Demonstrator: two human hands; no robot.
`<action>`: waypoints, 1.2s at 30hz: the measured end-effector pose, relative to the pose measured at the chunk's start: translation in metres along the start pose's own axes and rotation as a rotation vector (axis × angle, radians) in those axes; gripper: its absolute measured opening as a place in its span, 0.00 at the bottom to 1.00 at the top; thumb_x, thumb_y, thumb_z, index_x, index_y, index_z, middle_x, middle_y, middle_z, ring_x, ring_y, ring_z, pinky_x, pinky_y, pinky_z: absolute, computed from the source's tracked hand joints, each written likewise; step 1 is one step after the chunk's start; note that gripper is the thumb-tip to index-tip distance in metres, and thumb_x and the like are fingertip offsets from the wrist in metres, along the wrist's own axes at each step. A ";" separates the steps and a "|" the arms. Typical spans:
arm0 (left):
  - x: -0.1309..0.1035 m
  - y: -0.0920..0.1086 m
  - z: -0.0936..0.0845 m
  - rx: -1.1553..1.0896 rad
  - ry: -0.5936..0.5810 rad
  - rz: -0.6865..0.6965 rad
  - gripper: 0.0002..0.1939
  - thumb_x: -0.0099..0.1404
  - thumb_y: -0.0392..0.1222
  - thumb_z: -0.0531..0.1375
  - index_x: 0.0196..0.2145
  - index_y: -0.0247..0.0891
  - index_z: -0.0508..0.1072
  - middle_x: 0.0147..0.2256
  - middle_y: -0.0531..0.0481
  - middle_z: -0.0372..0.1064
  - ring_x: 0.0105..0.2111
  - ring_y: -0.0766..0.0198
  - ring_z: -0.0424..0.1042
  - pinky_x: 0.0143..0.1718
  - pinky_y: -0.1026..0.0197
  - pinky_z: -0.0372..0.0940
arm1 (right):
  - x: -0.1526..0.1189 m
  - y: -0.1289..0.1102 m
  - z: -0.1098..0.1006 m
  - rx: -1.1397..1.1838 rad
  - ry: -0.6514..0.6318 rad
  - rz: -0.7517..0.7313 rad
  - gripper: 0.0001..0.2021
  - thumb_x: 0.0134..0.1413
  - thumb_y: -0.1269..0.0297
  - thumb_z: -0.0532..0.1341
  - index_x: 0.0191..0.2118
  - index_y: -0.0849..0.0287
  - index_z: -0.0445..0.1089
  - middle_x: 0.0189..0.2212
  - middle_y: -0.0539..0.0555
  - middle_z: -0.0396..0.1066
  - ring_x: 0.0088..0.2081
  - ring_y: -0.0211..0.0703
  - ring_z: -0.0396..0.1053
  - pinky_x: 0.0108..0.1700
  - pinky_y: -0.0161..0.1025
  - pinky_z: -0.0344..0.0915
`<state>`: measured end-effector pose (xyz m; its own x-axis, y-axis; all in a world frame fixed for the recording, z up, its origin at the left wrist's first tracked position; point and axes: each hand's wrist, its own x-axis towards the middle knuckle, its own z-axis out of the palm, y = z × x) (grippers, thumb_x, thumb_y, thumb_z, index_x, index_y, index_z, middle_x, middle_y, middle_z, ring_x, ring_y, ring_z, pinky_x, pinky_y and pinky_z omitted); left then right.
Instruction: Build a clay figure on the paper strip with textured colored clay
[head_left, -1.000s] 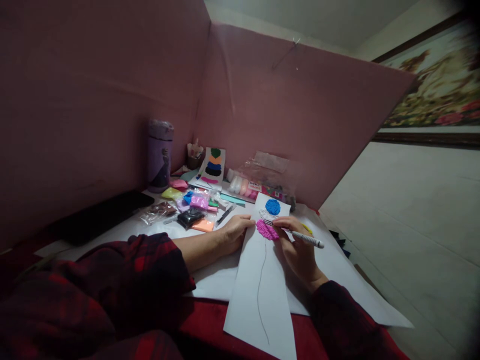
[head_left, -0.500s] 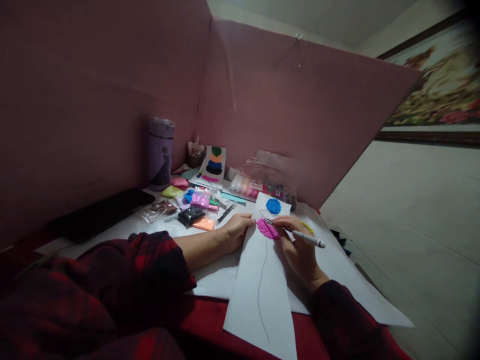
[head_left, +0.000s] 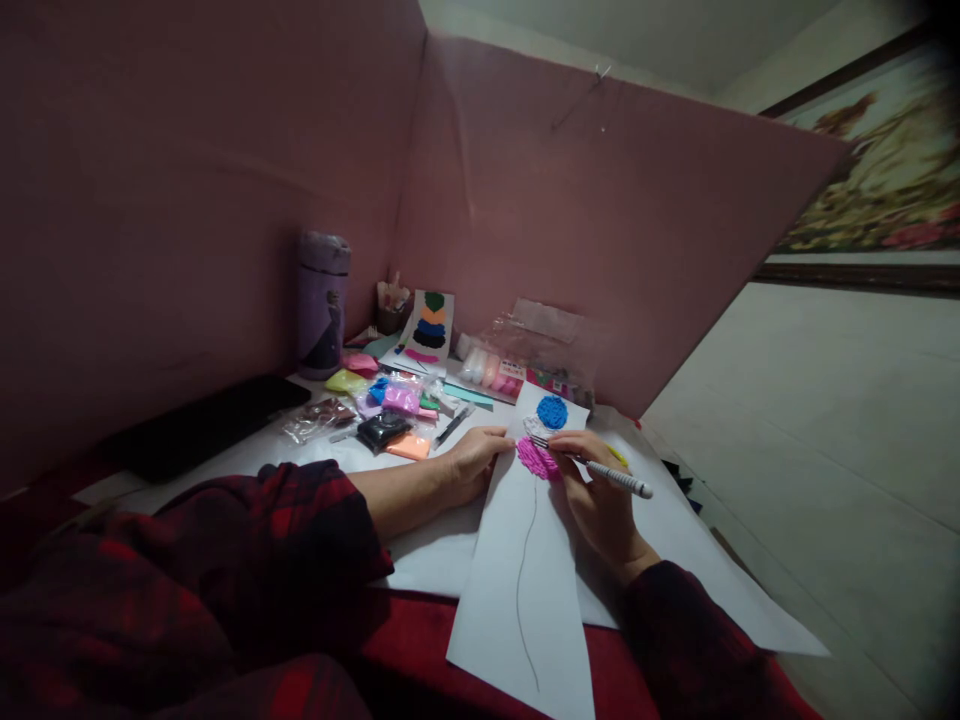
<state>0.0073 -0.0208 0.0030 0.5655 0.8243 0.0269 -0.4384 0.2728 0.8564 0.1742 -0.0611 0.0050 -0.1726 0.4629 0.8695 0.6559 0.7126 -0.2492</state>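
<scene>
A long white paper strip [head_left: 501,590] lies at a slant in front of me, with a wavy pencil line down its lower part. On its upper part are textured clay patches: a blue clay circle [head_left: 552,412], a whitish clay patch [head_left: 531,427] and a magenta clay patch [head_left: 537,460]. My left hand [head_left: 480,456] grips the strip's left edge between thumb and fingers. In my right hand [head_left: 600,500] is a small fork [head_left: 615,474] with a striped handle, its metal prongs resting at the whitish patch. My right fingers partly cover the magenta patch.
Bagged clay pieces [head_left: 382,430] and a dark pen [head_left: 454,425] lie left of the strip. Behind stand a purple bottle [head_left: 322,305], a cup of tools [head_left: 391,310] and a coloured sample card [head_left: 429,330]. A clear clay pack [head_left: 502,370] leans near the pink panel [head_left: 540,200].
The top of the strip has shifted slightly right. The fork's prongs stay on the whitish patch, with barely any movement of either hand.
</scene>
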 end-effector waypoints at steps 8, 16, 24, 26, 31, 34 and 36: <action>-0.002 0.001 0.002 0.040 0.037 -0.018 0.08 0.47 0.28 0.58 0.19 0.36 0.61 0.16 0.56 0.56 0.16 0.70 0.59 0.19 0.66 0.51 | 0.000 0.003 0.000 0.003 0.003 0.001 0.08 0.56 0.76 0.58 0.34 0.55 0.70 0.33 0.54 0.72 0.38 0.47 0.71 0.42 0.48 0.68; -0.001 0.000 0.001 0.043 0.038 0.002 0.07 0.45 0.27 0.56 0.21 0.35 0.63 0.18 0.55 0.57 0.17 0.69 0.60 0.19 0.65 0.53 | -0.001 0.000 -0.002 0.019 0.006 0.018 0.08 0.56 0.77 0.58 0.35 0.55 0.69 0.35 0.54 0.72 0.38 0.46 0.71 0.42 0.47 0.68; -0.001 0.000 0.001 0.034 0.033 0.005 0.06 0.46 0.27 0.57 0.22 0.35 0.64 0.18 0.54 0.59 0.18 0.68 0.62 0.20 0.65 0.55 | -0.001 -0.001 -0.002 0.018 -0.005 -0.001 0.09 0.55 0.78 0.58 0.34 0.56 0.69 0.34 0.54 0.72 0.38 0.46 0.71 0.42 0.47 0.67; 0.000 0.000 0.000 0.034 0.035 0.006 0.06 0.46 0.27 0.56 0.22 0.34 0.64 0.18 0.54 0.60 0.18 0.68 0.63 0.20 0.65 0.56 | 0.000 -0.001 -0.002 0.016 -0.006 -0.013 0.08 0.55 0.77 0.58 0.34 0.56 0.69 0.34 0.53 0.72 0.37 0.46 0.71 0.41 0.46 0.68; 0.001 0.000 0.000 0.039 0.048 0.010 0.05 0.46 0.26 0.56 0.23 0.33 0.65 0.17 0.54 0.61 0.17 0.69 0.62 0.19 0.67 0.54 | 0.001 -0.002 -0.002 0.010 -0.012 -0.038 0.09 0.55 0.78 0.58 0.34 0.56 0.69 0.33 0.53 0.72 0.36 0.45 0.71 0.40 0.45 0.68; 0.001 0.000 0.000 0.042 0.049 0.005 0.05 0.47 0.26 0.56 0.23 0.33 0.66 0.17 0.53 0.61 0.16 0.69 0.62 0.19 0.66 0.54 | 0.001 -0.002 -0.002 0.006 -0.024 -0.049 0.09 0.55 0.79 0.58 0.34 0.57 0.69 0.32 0.53 0.72 0.36 0.45 0.71 0.41 0.44 0.67; 0.002 0.000 0.001 0.045 0.048 0.002 0.05 0.47 0.26 0.56 0.23 0.33 0.65 0.17 0.54 0.61 0.16 0.69 0.61 0.19 0.66 0.53 | 0.001 -0.002 -0.002 0.003 -0.030 -0.052 0.09 0.55 0.79 0.59 0.34 0.57 0.69 0.32 0.53 0.72 0.36 0.44 0.70 0.40 0.44 0.67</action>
<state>0.0089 -0.0197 0.0031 0.5301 0.8479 0.0051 -0.4071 0.2492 0.8787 0.1740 -0.0633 0.0074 -0.2281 0.4412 0.8679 0.6435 0.7373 -0.2057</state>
